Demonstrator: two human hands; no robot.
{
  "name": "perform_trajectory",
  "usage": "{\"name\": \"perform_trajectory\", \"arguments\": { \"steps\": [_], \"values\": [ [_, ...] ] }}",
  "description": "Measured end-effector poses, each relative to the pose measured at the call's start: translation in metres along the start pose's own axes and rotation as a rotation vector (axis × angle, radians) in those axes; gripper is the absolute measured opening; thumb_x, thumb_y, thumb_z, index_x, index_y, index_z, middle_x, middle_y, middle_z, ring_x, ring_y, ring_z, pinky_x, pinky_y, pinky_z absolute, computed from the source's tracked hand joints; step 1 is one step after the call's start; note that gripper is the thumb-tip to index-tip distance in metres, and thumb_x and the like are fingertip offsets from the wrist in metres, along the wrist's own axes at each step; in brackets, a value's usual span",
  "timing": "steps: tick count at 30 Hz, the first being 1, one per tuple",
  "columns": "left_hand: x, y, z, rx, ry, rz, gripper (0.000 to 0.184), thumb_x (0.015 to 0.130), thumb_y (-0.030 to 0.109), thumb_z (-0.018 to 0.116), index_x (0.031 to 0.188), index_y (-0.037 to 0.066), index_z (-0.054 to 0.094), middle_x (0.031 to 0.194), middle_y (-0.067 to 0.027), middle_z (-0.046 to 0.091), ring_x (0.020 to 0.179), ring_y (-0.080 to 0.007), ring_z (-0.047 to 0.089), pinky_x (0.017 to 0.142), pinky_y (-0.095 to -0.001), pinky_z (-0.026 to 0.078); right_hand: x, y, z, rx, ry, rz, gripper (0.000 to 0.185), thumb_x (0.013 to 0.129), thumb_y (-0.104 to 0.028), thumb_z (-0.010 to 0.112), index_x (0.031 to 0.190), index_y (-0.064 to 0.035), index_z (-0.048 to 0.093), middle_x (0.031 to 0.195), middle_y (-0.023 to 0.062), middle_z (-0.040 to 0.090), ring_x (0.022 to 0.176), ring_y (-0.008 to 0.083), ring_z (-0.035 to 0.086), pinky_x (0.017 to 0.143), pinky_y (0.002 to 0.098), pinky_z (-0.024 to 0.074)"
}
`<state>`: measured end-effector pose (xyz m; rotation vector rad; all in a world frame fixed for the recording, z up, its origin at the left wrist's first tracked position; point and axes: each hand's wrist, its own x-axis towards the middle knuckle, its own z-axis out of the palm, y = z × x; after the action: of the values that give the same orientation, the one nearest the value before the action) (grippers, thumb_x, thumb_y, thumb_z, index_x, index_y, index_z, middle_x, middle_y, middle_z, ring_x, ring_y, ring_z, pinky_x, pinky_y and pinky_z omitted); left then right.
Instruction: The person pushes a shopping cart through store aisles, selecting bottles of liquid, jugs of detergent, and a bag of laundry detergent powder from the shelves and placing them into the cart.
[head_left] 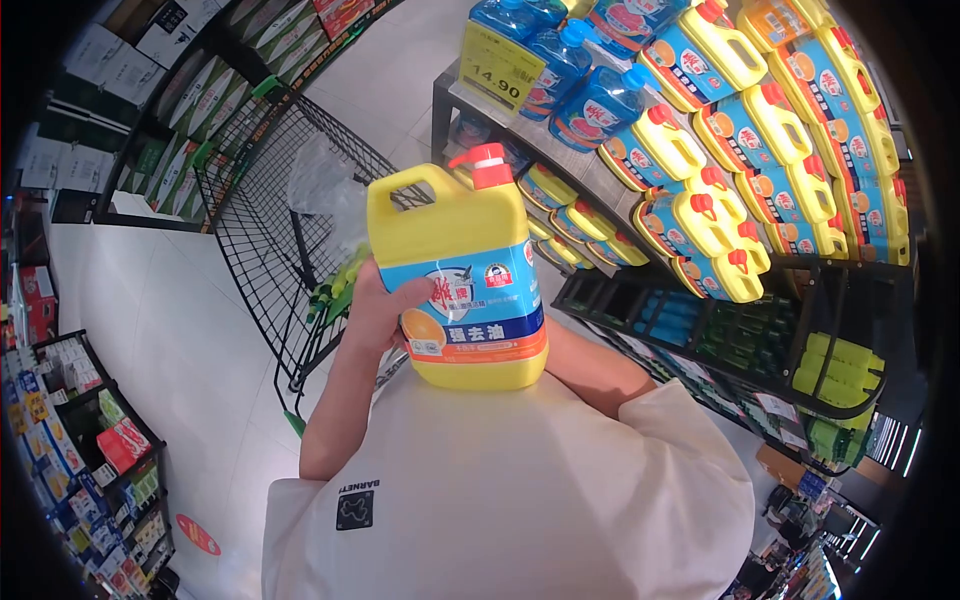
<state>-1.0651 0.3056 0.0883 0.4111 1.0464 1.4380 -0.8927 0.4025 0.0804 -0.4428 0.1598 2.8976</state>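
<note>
A large yellow jug [462,300] with a red pump top and a blue and orange label is upright in front of my chest. My left hand [378,308] grips its left side, the thumb lying on the label near the orange picture. Behind the jug, my right hand is hidden; only the right forearm shows, reaching in from the right. The jug's handle is at its upper left, with no fingers through it.
A wire shopping cart [262,215] with plastic bags stands ahead on the left. Ahead on the right, a shelf [560,135] bears blue bottles, a price sign [497,72] and many yellow jugs [740,130]. More shelving [130,420] lines the left side.
</note>
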Motion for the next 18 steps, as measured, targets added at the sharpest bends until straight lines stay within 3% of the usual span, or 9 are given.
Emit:
{"name": "perform_trajectory", "arguments": {
  "steps": [2,6,8,10,11,12,14,16,18],
  "values": [
    [-0.005,0.002,0.010,-0.155,0.059,0.089,0.047,0.083,0.011,0.076,0.121,-0.005,0.053,0.109,-0.0139,0.066,0.092,-0.0191,0.069,0.073,-0.0317,0.059,-0.003,0.000,0.008,-0.048,0.018,-0.013,0.065,0.099,-0.053,0.047,0.141,-0.0039,0.043,0.135,0.0136,0.056,0.120,0.0290,0.059,0.103,0.0431,0.0482],
    [-0.010,0.004,0.012,-0.153,0.143,0.086,0.045,0.084,0.009,0.074,0.122,-0.004,0.053,0.110,-0.0136,0.066,0.094,-0.0197,0.068,0.080,-0.0335,0.057,-0.023,0.002,0.013,-0.142,0.068,-0.074,0.067,0.099,-0.053,0.048,0.143,-0.0038,0.041,0.137,0.0135,0.055,0.121,0.0289,0.058,0.104,0.0428,0.0474],
    [-0.008,0.003,0.013,0.012,0.355,0.180,0.043,0.087,0.009,0.072,0.123,-0.004,0.053,0.112,-0.0132,0.065,0.093,-0.0187,0.067,0.081,-0.0313,0.056,-0.032,0.002,0.000,-0.160,0.075,-0.115,0.067,0.099,-0.054,0.048,0.143,-0.0038,0.041,0.137,0.0134,0.055,0.122,0.0289,0.057,0.104,0.0428,0.0472],
    [-0.005,0.010,0.020,0.087,0.403,0.140,0.042,0.089,0.013,0.071,0.125,-0.002,0.053,0.112,-0.0114,0.065,0.095,-0.0170,0.065,0.083,-0.0295,0.054,-0.037,0.002,-0.021,-0.467,0.018,-0.237,0.082,0.090,-0.058,0.059,0.149,-0.0072,0.032,0.146,0.0140,0.046,0.133,0.0259,0.047,0.112,0.0450,0.0386],
    [-0.001,0.010,0.019,0.110,0.413,0.178,0.041,0.090,0.013,0.069,0.125,-0.002,0.053,0.113,-0.0106,0.064,0.097,-0.0162,0.064,0.084,-0.0292,0.052,-0.036,0.001,-0.020,-0.601,-0.003,-0.320,0.073,0.090,-0.036,0.072,0.146,-0.0054,0.036,0.140,0.0105,0.052,0.128,0.0235,0.052,0.109,0.0417,0.0415],
    [0.004,0.012,0.020,0.128,0.420,0.220,0.040,0.091,0.013,0.068,0.126,-0.002,0.053,0.114,-0.0098,0.064,0.099,-0.0153,0.063,0.085,-0.0289,0.051,-0.035,0.000,-0.014,-0.618,-0.002,-0.353,0.073,0.090,-0.036,0.072,0.146,-0.0054,0.036,0.140,0.0105,0.052,0.128,0.0235,0.052,0.109,0.0417,0.0415],
    [0.007,0.018,0.025,0.119,0.375,0.211,0.038,0.095,0.014,0.062,0.128,-0.002,0.051,0.116,-0.0096,0.063,0.101,-0.0148,0.061,0.087,-0.0288,0.049,-0.035,0.001,-0.003,-0.846,0.165,-0.397,0.073,0.086,-0.018,0.074,0.147,-0.0041,0.037,0.136,0.0055,0.055,0.124,0.0173,0.052,0.106,0.0354,0.0426],
    [0.009,0.021,0.022,0.126,0.297,0.330,0.039,0.102,0.025,0.053,0.128,-0.003,0.048,0.115,-0.0126,0.063,0.096,-0.0178,0.067,0.080,-0.0305,0.056,-0.035,-0.001,0.002,-0.907,0.200,-0.448,0.068,0.085,-0.014,0.071,0.145,-0.0029,0.039,0.134,0.0062,0.056,0.123,0.0167,0.052,0.106,0.0340,0.0424],
    [0.010,0.029,0.025,0.091,0.199,0.368,0.042,0.102,0.028,0.051,0.131,-0.003,0.046,0.118,-0.0132,0.062,0.098,-0.0184,0.066,0.082,-0.0308,0.055,-0.038,-0.005,0.009,-0.914,0.144,-0.498,0.067,0.085,-0.017,0.072,0.142,-0.0008,0.040,0.132,0.0083,0.056,0.123,0.0180,0.052,0.106,0.0348,0.0422]
  ]
}}
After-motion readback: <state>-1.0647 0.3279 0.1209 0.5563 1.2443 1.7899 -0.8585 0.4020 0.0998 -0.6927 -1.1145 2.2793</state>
